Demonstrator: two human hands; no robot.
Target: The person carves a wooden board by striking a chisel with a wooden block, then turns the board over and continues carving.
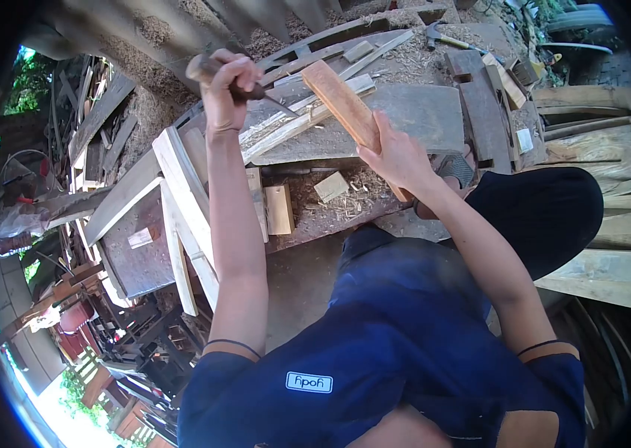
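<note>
My left hand (226, 84) is closed around the wooden handle of a chisel (280, 106). The thin blade slants down to the right, its tip close over a pale wooden strip (286, 136) that lies on the bench. In my right hand (399, 158) is a flat, reddish-brown wooden bat (342, 101), gripped near its lower end and tilted up to the left. Its upper end stands right of the chisel, over the pale strip. Part of the chisel handle is hidden behind my left fingers.
Under the strip lies a grey board (420, 119). Small wood blocks (280, 209) and shavings (360, 196) sit nearer me. A hammer (446, 37) rests at the back right. Long pale planks (181, 168) lean at the left, and more boards (599, 265) are stacked at the right.
</note>
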